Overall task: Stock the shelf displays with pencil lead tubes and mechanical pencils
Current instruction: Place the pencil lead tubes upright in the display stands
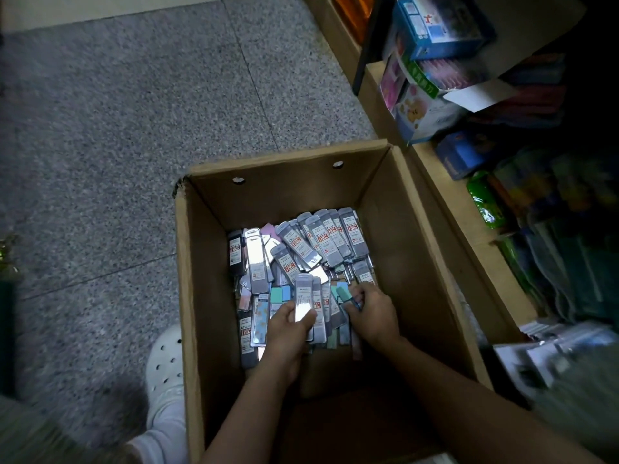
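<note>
- Inside an open cardboard box (395, 249) on speckled floor lie heaped flat grey lead tube packs (321, 242) with red-and-white labels.
- Left hand (289, 324) grips several packs (306, 301), fingers curled.
- Right hand (373, 314) pinches a teal piece (343, 293).

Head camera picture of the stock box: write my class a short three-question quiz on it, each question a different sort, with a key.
1. True or false: the cardboard box stands on the shelf.
2. What does the left hand grip? A) a stack of lead packets B) a shoe C) a bottle
3. Fill in: the right hand pinches a small ____-coloured item.

Key: 1 false, it stands on the floor; 2 A; 3 teal.
</note>
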A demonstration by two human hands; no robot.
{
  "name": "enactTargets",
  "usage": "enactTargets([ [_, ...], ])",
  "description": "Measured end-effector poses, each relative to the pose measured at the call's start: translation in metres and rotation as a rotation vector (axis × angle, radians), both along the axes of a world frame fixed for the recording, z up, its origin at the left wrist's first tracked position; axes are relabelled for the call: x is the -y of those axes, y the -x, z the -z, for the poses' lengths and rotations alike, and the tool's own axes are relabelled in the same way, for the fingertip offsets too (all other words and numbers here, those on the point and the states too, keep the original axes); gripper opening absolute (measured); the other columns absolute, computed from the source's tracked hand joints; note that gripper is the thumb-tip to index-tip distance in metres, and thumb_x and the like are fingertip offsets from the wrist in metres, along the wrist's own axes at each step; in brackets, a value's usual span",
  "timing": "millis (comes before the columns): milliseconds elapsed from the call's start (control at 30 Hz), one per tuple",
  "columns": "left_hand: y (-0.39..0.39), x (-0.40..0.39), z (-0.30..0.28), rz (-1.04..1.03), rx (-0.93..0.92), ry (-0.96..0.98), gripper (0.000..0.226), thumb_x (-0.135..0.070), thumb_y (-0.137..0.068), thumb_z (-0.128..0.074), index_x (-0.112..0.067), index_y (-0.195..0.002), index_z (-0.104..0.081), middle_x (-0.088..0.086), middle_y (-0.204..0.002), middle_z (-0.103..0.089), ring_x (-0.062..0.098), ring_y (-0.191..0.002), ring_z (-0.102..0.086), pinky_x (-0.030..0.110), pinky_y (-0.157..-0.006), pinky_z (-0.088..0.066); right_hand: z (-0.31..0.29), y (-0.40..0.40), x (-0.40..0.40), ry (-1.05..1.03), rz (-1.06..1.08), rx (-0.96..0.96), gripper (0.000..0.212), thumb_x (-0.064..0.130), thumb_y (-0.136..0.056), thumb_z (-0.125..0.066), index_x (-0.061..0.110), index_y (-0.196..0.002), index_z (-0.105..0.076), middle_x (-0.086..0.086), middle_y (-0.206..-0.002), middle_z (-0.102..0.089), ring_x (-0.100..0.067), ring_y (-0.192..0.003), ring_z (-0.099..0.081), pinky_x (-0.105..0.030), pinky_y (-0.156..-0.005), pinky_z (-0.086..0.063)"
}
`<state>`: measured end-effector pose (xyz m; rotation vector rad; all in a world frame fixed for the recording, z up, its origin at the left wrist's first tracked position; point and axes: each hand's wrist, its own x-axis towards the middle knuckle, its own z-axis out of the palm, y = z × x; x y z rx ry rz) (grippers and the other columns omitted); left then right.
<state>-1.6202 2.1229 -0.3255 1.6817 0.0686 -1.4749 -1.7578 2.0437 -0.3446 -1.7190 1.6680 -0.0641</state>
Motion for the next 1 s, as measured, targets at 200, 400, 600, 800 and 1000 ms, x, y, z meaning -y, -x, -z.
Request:
enactTargets([
  [200, 0.012, -0.004, -0.019, 0.060, -0.048, 0.045, 0.017, 0.002, -0.094, -0.055, -0.008, -0.105, -0.063, 0.009, -0.096, -0.074, 0.020, -0.075, -0.070, 0.032, -0.063, -0.058, -0.034, -0.009, -0.001, 0.018, 0.113, 0.293, 0.052, 0.010, -0.086, -0.071, 0.025, -0.132, -0.051, 0.003, -0.089, -0.065, -0.005, -0.073, -0.061, -0.018, -0.066, -0.047],
  [400, -0.002, 0.042, -0.089, 0.185, 0.084, 0.240, 0.024, -0.001, -0.095, -0.054, -0.006, -0.119, -0.055, 0.017, -0.110, -0.069, 0.025, -0.082, -0.067, 0.029, -0.057, -0.056, -0.116, -0.009, 0.025, 0.227, 0.066, 0.457, 0.049, 0.012, -0.085, -0.071, 0.028, -0.130, -0.058, 0.005, -0.060, -0.047, -0.003, -0.050, -0.040, -0.017, -0.053, -0.039],
  [600, 0.000, 0.092, -0.197, 0.384, 0.185, 0.482, 0.029, 0.001, -0.095, -0.054, -0.003, -0.124, -0.054, 0.013, -0.097, -0.067, 0.020, -0.075, -0.064, 0.037, -0.069, -0.056, -0.221, 0.012, 0.040, 0.467, 0.181, 0.577, 0.040, 0.010, -0.092, -0.063, 0.023, -0.129, -0.058, 0.007, -0.078, -0.060, 0.009, -0.055, -0.055, -0.012, -0.064, -0.046],
  [800, 0.036, 0.124, -0.304, 0.661, 0.099, 0.765, 0.030, -0.002, -0.094, -0.057, -0.014, -0.122, -0.054, 0.008, -0.106, -0.071, 0.024, -0.094, -0.068, 0.042, -0.074, -0.057, -0.334, 0.065, 0.048, 0.621, 0.314, 0.659, 0.028, 0.015, -0.087, -0.071, 0.030, -0.103, -0.054, 0.003, -0.082, -0.068, -0.010, -0.068, -0.070, -0.029, -0.060, -0.058],
  [1000, 0.081, 0.125, -0.349, 0.837, -0.032, 0.902, 0.028, -0.002, -0.093, -0.057, -0.012, -0.120, -0.054, 0.007, -0.101, -0.074, 0.023, -0.086, -0.072, 0.037, -0.062, -0.057, -0.406, 0.114, 0.026, 0.715, 0.365, 0.673, 0.030, 0.013, -0.082, -0.077, 0.026, -0.099, -0.056, -0.006, -0.090, -0.067, -0.023, -0.083, -0.071, -0.041, -0.063, -0.061],
])
